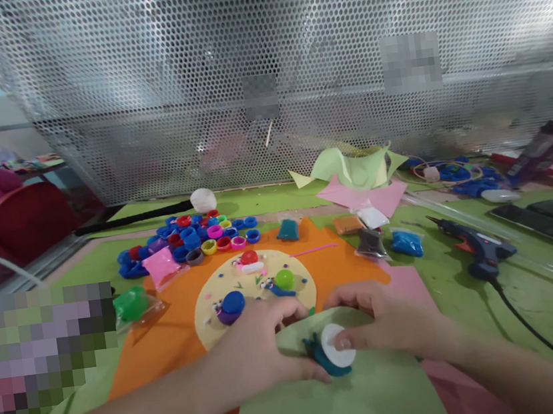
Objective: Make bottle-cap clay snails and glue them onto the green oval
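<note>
A light green paper sheet [331, 408] is held up low in the middle. On it sits a teal clay snail shape [333, 364] with small points at its left end and a round white cap [338, 346] against it. My right hand [386, 321] presses its thumb on the white cap, its other fingers behind the paper's top edge. With its thumb beside the teal clay, my left hand [273, 342] grips the sheet's left edge, fingers partly hidden. Beyond lies a yellow paper circle [205, 279] bearing clay snails with blue, green and red caps.
Coloured bottle caps [189, 238] are heaped at the back left. Bagged clay includes a pink packet [163, 266], a green one [132, 305] and a blue one [406, 243]. A glue gun [483, 245] with its cord lies right. A perforated metal screen [187, 57] stands behind.
</note>
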### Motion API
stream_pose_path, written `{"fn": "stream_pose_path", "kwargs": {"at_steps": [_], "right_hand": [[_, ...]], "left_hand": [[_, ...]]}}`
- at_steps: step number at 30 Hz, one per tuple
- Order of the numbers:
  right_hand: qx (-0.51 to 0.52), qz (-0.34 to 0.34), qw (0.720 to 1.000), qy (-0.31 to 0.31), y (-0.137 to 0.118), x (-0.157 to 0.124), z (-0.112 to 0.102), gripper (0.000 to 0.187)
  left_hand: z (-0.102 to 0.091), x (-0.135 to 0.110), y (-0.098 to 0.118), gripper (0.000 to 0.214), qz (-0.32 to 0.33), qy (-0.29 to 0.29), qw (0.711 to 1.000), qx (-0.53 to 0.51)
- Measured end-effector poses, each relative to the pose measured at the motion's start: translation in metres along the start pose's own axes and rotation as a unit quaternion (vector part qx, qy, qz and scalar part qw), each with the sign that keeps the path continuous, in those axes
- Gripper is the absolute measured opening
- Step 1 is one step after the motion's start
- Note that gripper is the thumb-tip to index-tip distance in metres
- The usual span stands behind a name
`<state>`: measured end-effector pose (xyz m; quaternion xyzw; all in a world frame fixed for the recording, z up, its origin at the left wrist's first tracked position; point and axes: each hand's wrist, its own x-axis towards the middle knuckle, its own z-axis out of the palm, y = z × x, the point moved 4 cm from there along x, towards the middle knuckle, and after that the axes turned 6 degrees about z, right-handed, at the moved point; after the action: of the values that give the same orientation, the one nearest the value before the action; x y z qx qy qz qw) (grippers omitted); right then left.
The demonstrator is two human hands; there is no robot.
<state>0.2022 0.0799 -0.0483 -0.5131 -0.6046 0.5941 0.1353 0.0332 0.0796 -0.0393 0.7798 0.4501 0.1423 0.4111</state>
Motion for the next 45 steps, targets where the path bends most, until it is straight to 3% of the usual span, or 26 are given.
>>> {"fn": "stream_pose_path", "kwargs": {"at_steps": [10, 14, 19, 23, 29, 36, 41, 45], "right_hand": [[0.013, -0.002, 1.000, -0.022, -0.002, -0.001, 0.004, 0.027], [-0.028, -0.013, 0.999, -0.032, -0.001, -0.001, 0.001, 0.029], [-0.175, -0.056, 0.982, -0.042, 0.001, 0.001, -0.027, 0.031], [-0.234, -0.052, 0.970, -0.031, 0.005, 0.003, -0.052, 0.036], [-0.281, -0.036, 0.959, 0.024, 0.011, 0.002, -0.068, 0.037], [-0.308, 0.007, 0.951, 0.012, 0.017, -0.007, -0.090, 0.038], [-0.290, 0.016, 0.955, 0.052, 0.017, -0.011, -0.105, 0.043], [-0.261, 0.014, 0.964, 0.050, 0.018, -0.010, -0.108, 0.043]], "left_hand": [[0.002, 0.000, 0.002, 0.043, 0.020, -0.011, 1.000, -0.006], [0.001, -0.002, 0.003, 0.048, 0.022, -0.021, 1.000, 0.002], [0.003, -0.010, 0.007, 0.050, 0.039, -0.021, 0.998, 0.036], [0.008, -0.014, 0.009, 0.038, 0.064, -0.012, 0.991, 0.118], [0.022, -0.018, 0.013, 0.030, 0.202, 0.022, 0.918, 0.340], [0.040, -0.019, -0.009, 0.041, 0.283, 0.121, 0.847, 0.432], [0.046, -0.027, 0.001, 0.030, 0.375, 0.202, 0.757, 0.496], [0.052, -0.033, 0.008, 0.023, 0.385, 0.183, 0.708, 0.563]]}}
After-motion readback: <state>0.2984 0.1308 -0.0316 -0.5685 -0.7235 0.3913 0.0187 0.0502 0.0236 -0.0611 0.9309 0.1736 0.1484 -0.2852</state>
